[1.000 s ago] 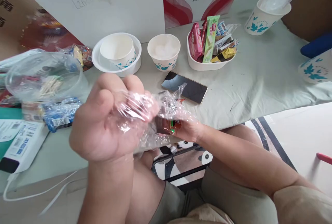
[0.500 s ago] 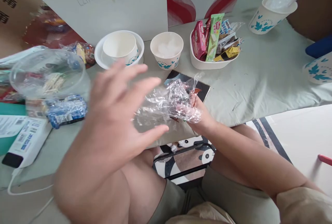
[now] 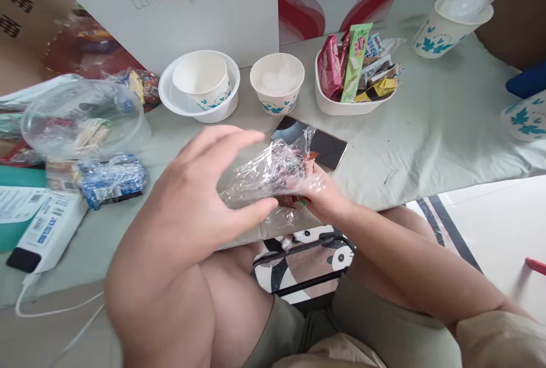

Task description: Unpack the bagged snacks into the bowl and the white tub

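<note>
My right hand (image 3: 326, 194) grips a bundle of small wrapped snacks (image 3: 309, 163), brown and red in colour. Crinkled clear plastic film (image 3: 264, 169) covers the bundle and trails out to the left. My left hand (image 3: 205, 180) is just left of it, thumb and fingers spread in a wide curve around the loose film; whether it touches the film I cannot tell. Under and behind the bundle lies a black phone (image 3: 328, 149) on the cloth. The fingertips of my right hand are partly hidden by the film.
Along the back stand a white bowl with a paper cup (image 3: 202, 81), another paper cup (image 3: 277, 81) with white contents, and a white tub of packaged snacks (image 3: 354, 106). A clear plastic lid (image 3: 83, 120), blue packet (image 3: 113, 180) and cabled white device (image 3: 46, 234) lie left.
My left hand has come down and slightly right, nearer the plastic film. The right hand keeps hold of the snack bundle, which has tilted a little.
</note>
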The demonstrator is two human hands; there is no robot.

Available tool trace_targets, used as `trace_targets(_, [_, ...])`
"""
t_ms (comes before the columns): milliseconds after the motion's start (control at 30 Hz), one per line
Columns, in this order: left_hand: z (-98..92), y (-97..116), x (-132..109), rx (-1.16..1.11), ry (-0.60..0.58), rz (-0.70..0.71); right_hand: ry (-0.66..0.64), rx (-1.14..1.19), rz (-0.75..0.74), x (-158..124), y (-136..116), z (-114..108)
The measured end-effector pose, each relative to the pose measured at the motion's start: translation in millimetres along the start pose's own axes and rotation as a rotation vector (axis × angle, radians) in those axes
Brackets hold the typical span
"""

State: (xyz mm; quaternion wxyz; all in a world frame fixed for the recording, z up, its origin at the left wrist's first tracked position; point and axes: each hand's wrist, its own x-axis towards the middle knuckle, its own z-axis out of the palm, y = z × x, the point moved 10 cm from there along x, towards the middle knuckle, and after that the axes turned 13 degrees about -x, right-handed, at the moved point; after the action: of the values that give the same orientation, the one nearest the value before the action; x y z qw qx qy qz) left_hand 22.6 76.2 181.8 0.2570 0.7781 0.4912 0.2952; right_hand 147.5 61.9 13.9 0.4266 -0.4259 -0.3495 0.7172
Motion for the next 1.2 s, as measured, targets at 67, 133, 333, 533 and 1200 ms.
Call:
trace_targets(67, [-1.4,2.2,2.2,0.001,0.072,0.03,0.011,0.021,0.017,-0.5,1.3,-0.4])
trace_targets(133, [-7.1,-0.8,4.4,-0.098,0.179,0.043,-0.004,0.095,0.062,-1.2,6.2,-0.3])
trace_targets(333, [-19.4,-30.0,2.5,-0.719,0.482,0.011,-0.194,0.357,0.325,-7.3,37.2,18.5])
trace_targets(533, [1.8,-30.8,9.1,-1.358,0.599,-0.12,-0.431,0.421,0.332,-18.7,45.6,54.3])
trace_targets(1200, [-5.8,-54.1,20.2,-2.043,0.411,-0.107,-0.427,0.427,0.334,-20.0,51.7,56.1])
